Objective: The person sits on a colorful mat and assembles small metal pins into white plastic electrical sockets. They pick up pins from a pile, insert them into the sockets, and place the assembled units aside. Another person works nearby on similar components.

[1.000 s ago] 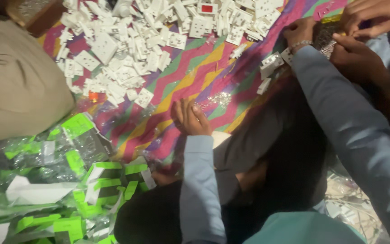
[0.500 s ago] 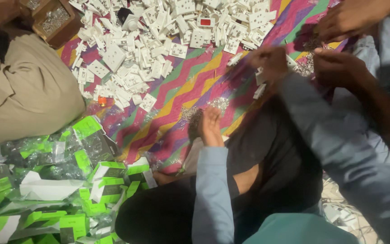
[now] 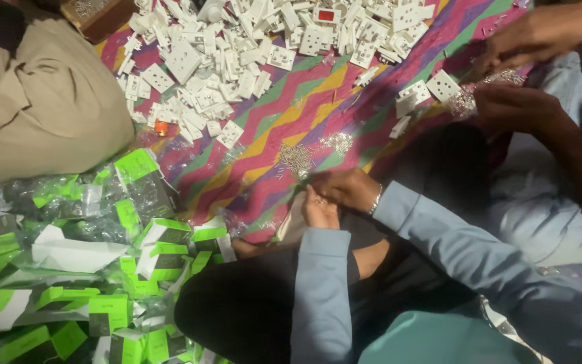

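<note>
Since 0.5 s ago the right hand [image 3: 345,190] has come back from the far right of the striped mat [image 3: 264,138] and now meets the left hand [image 3: 319,210] at the mat's near edge, just below a small heap of metal pins [image 3: 296,159].

The mat, zigzagged in pink, purple, green and yellow, lies on the floor and serves as the landmark here. Off its left edge sits another person's bent knee in tan trousers [image 3: 42,108]. Below that, off the mat's near left corner, spreads a pile of green and white cartons [image 3: 102,276], many in clear wrap. Across the mat's far side lies a broad heap of white switch and socket parts [image 3: 237,47]; 1 part with a red button [image 3: 326,15] shows near the top. At the mat's far right, 2 hands of a second person [image 3: 527,74] work close to some loose white plates [image 3: 442,85] and another glint of pins.

The person's own 2 hands touch each other, fingers curled narrow and pinched together over something very small; what they hold I cannot tell. The right wrist wears a metal bracelet [image 3: 376,201]. Both sleeves are pale blue. A tiny orange piece [image 3: 162,127] lies at the mat's left edge.
</note>
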